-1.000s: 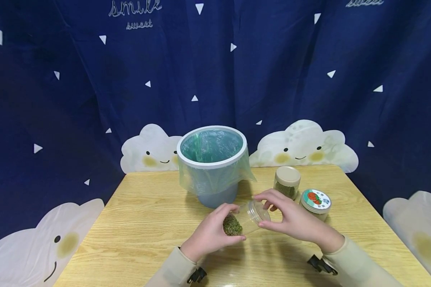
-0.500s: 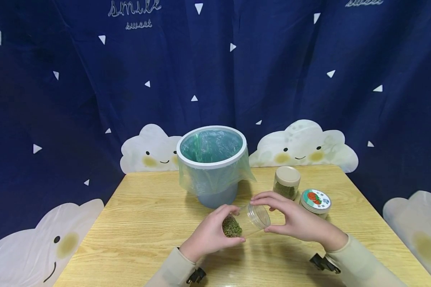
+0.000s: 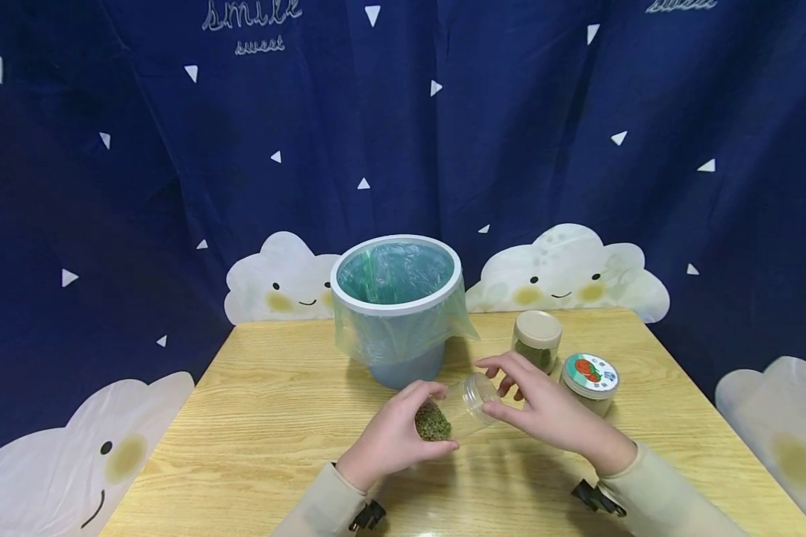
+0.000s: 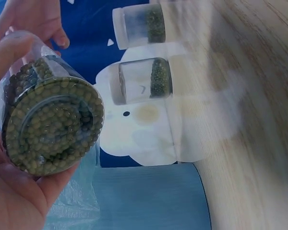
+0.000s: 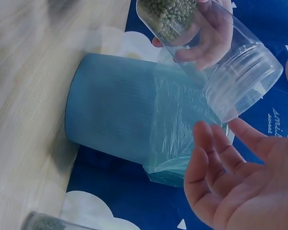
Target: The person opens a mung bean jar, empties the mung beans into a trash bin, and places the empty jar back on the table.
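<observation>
Wrapped round the base end with the left hand (image 3: pixel 399 432), holding a clear jar (image 3: pixel 463 419) just above the table (image 3: pixel 275 418), tilted with its mouth up to the right. Spotting a bag-lined bucket (image 3: pixel 406 371) just behind. Hovering at the rim with the right hand (image 3: pixel 547 410), gripping nothing; can't tell whether touching. Past that, seeing a cream-lidded jar (image 3: pixel 537 331) beside a tomato-labelled jar (image 3: pixel 589 378). Probably steadying an unlidded jar at this step, beans (image 3: pixel 433 423) heaped low; calling next for a firm left hold and slow, careful tilting. Over to the left wrist: catching beans packed against the flat base, hidden from the head camera. At the right wrist: finding bare screw threads, no lid visible, and half-curled fingers (image 5: pixel 202 130) near the rim.
</observation>
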A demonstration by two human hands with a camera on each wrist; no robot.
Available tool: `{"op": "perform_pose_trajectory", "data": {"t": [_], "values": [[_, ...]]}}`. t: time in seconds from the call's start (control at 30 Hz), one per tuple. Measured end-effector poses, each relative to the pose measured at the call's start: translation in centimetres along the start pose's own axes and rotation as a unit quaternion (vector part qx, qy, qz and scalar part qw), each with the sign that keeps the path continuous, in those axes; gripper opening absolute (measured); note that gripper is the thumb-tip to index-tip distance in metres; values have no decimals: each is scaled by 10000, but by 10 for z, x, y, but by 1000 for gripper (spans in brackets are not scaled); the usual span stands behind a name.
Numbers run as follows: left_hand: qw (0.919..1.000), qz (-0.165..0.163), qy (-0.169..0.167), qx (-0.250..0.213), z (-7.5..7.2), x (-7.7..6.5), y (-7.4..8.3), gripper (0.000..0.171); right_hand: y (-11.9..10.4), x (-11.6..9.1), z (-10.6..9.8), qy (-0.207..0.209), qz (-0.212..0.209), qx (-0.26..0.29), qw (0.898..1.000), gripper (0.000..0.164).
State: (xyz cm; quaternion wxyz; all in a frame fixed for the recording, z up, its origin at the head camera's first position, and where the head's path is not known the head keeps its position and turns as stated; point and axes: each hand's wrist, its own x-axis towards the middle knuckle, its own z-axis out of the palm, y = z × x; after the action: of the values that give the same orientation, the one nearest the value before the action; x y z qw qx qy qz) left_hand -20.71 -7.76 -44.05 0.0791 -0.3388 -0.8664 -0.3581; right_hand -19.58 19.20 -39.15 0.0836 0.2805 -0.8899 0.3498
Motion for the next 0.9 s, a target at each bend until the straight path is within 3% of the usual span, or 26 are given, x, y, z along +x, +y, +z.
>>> {"op": "perform_pose_trajectory", "data": {"t": [0.23,0.47,0.73,0.9], "values": [[9999,43,99,81,0,0,1,73,0,2,3,12,46,25,10000,50],[9999,32,71,67,0,0,1,75,1,0,0,10,-366,62,9993,47],[10000,56,50,-55,1,-1,1,74,1,-3,-8,-165,-910,-79,9957,57],[9999,46,32,-98,1,-1,1,73,2,-4,-10,-186,-1008,-162,9946,59]]}}
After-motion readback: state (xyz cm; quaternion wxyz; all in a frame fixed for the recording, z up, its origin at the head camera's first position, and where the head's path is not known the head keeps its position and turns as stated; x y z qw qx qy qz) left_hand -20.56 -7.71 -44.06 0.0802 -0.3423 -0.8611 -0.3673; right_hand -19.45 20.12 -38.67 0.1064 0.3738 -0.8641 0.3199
